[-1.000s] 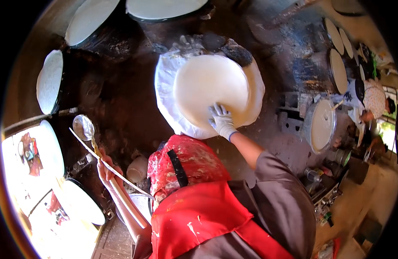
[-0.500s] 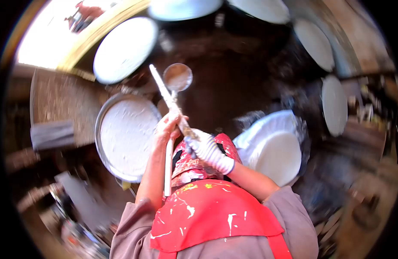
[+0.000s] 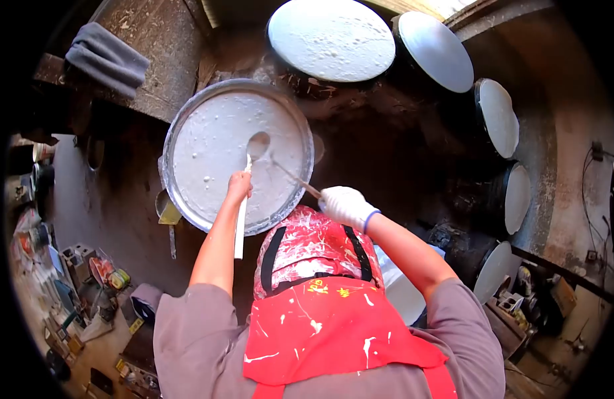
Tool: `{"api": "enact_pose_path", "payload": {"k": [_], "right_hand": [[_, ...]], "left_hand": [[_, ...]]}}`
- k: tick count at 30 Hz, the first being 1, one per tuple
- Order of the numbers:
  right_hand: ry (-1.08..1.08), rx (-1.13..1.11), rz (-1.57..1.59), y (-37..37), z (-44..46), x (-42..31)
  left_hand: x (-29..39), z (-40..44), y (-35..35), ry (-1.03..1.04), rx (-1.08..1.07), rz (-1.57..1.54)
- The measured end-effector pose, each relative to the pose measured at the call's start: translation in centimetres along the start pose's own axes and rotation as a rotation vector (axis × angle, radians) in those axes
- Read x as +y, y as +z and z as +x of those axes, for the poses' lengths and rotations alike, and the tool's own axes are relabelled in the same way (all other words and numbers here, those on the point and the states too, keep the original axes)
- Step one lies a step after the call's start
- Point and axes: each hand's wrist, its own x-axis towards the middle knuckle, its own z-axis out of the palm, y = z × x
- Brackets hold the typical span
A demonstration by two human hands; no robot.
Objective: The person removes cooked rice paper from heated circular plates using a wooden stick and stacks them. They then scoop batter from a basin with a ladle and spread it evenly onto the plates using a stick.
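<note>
My bare left hand (image 3: 239,185) is closed round the pale handle of a ladle (image 3: 240,229). The ladle's round bowl lies at the surface of a thick white liquid (image 3: 204,149) in a wide round vat (image 3: 171,143). My right hand (image 3: 347,206), in a white knitted glove, grips a thin stick (image 3: 299,179) at the vat's right side. The stick's far end reaches into the liquid close to the ladle bowl. A red apron (image 3: 340,326) with white splashes covers my front.
Round containers topped with white, such as this large one (image 3: 330,40), curve from the back round to the right. A grey cloth (image 3: 107,60) hangs over a ledge at upper left. A yellow-marked scoop-like tool (image 3: 168,213) sits by the vat's left side. Clutter fills the lower left.
My view has turned toward the vat. The ladle and stick, earlier crossed in front of me beside it, are now over and in the white liquid. My hands have moved apart.
</note>
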Motion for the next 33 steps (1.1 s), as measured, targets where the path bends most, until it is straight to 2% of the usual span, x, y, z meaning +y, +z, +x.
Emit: {"api": "enact_pose_path", "payload": {"k": [1,2,3,4,6,8,9,10,12,13,15,16,18,20,24,26,28,29,30,31,33], "right_hand": [[-0.027,-0.012,0.084,-0.6,-0.4,-1.0],[-0.057,-0.019,0.163,-2.2,-0.8,-1.9],[-0.036,0.024,0.303,-3.5,-1.4,-1.9],[-0.061,0.181,0.253,-3.1,-0.9,-0.6],[-0.003,0.061,0.07,-1.4,1.0,1.7],[-0.099,0.056,0.109,-1.5,1.2,1.7],[-0.067,0.092,0.286,-2.1,1.3,2.3],[-0.051,0.174,0.304,-2.1,1.7,3.4],[-0.027,0.016,0.158,-1.5,2.1,5.5],[-0.071,0.003,0.138,-1.4,1.5,5.9],[-0.12,-0.02,0.226,-1.6,0.4,7.3],[-0.147,-0.007,0.243,-1.6,-0.2,8.3],[-0.251,0.06,0.333,-3.2,-2.4,9.6],[-0.377,0.149,0.358,-5.9,-4.4,9.9],[-0.472,0.154,0.229,-12.9,-8.6,8.5],[-0.689,0.388,0.447,-14.6,-9.4,7.8],[-0.699,0.444,0.431,-15.8,-10.4,7.3],[-0.72,0.485,0.476,-15.5,-10.2,7.3],[-0.736,0.528,0.521,-14.7,-9.7,7.5],[-0.645,0.463,0.54,-13.9,-9.5,7.8],[-0.592,0.468,0.587,-11.3,-8.1,8.0]], "left_hand": [[-1.3,0.5,0.7,-0.086,-0.026,-0.034],[-0.3,0.4,0.9,-0.084,-0.016,-0.044],[0.3,-0.3,1.6,-0.216,-0.016,-0.159],[0.6,-1.3,2.4,-0.354,-0.017,-0.272],[0.5,-1.4,3.6,-0.411,-0.021,-0.352],[1.0,-1.5,4.7,-0.516,-0.116,-0.622],[1.2,-1.5,5.1,-0.553,-0.114,-0.688],[1.2,-2.0,5.5,-0.566,-0.1,-0.689],[2.2,-2.2,6.3,-0.6,-0.227,-1.099],[2.7,-2.4,6.8,-0.595,-0.212,-1.101],[3.7,-3.5,7.6,-0.613,-0.426,-1.58],[5.3,-5.5,7.9,-0.515,-0.511,-1.754],[8.1,-9.2,7.2,-0.366,-0.595,-1.902],[14.3,-13.9,4.8,-0.285,-0.473,-1.913],[25.2,-23.0,0.8,0.079,-0.294,-1.663],[29.3,-26.1,-1.0,0.224,-0.313,-1.584],[31.0,-27.8,-1.0,0.401,-0.282,-1.448],[31.1,-27.6,-0.3,0.427,-0.07,-1.306],[29.7,-26.2,0.3,0.435,0.033,-1.203],[27.5,-24.7,0.8,0.395,0.032,-1.219],[22.8,-20.3,1.0,0.113,0.018,-1.191]]}}
